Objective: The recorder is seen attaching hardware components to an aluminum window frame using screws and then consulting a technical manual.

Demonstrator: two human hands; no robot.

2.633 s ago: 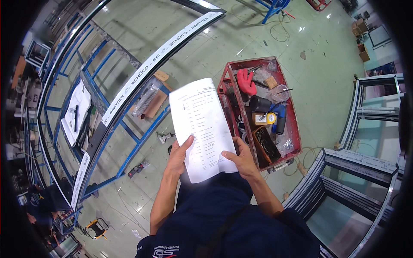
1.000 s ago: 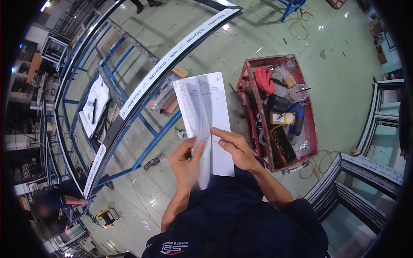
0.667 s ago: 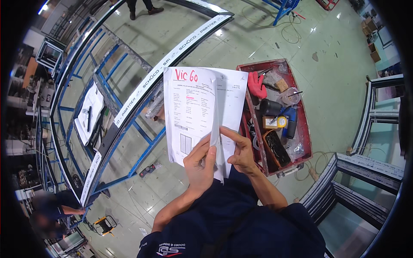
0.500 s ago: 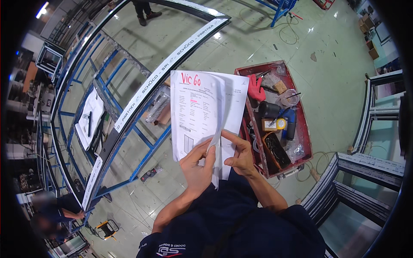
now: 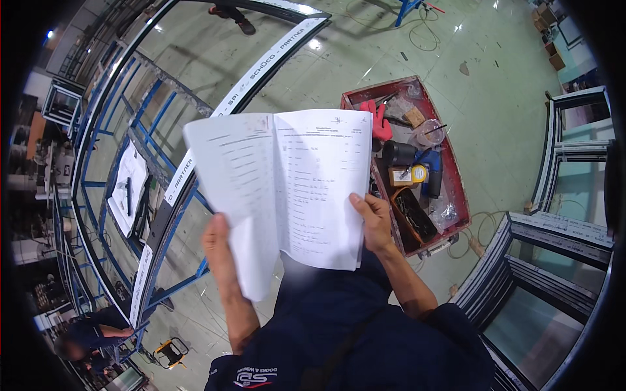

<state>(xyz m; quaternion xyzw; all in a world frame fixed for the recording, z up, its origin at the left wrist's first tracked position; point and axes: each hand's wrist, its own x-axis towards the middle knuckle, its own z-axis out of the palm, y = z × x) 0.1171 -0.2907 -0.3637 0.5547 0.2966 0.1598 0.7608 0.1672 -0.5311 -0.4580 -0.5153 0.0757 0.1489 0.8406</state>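
Overhead, both hands' fingers pinch the paper sheets — left hand raised.

The turned left sheet of the stapled white paper bundle is motion-blurred, its print unreadable, and it covers most of the left hand, whose fingers cannot be seen. The bundle also hides the left end of the red metal tool tray. Small items in that tray are too tiny to identify.
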